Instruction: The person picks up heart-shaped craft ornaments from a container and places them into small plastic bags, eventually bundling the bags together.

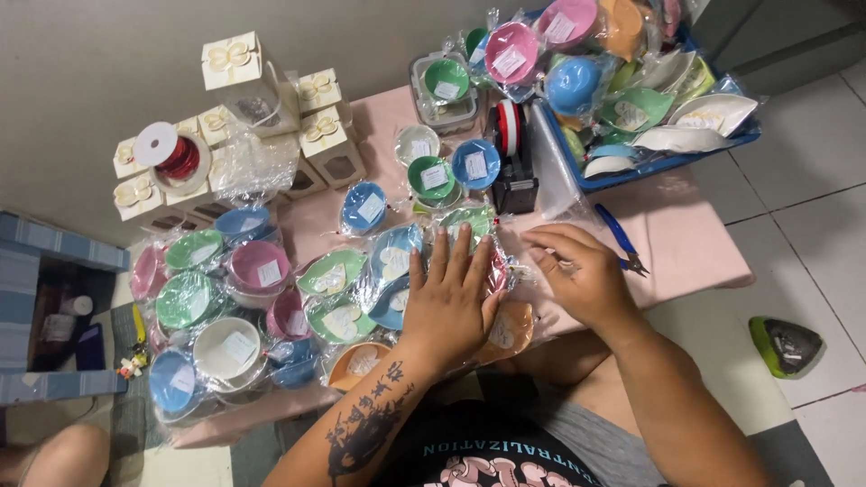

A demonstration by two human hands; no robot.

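The left hand (448,302) lies flat, fingers spread wide, pressing a clear plastic-wrapped dish (494,271) on the pale pink table (686,239). Just right of that dish, the right hand (582,275) pinches the wrap's edge with curled fingers. Left of the dish lie wrapped leaf-shaped and round bowls with white square labels (262,271); behind it stands a black tape dispenser (512,176), and beyond that a blue crate (667,162).

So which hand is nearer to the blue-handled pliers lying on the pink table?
Right. The right hand rests just left of the blue-handled pliers, nearly touching the handles. The left hand lies farther left, flat on a plastic-wrapped leaf-shaped dish.
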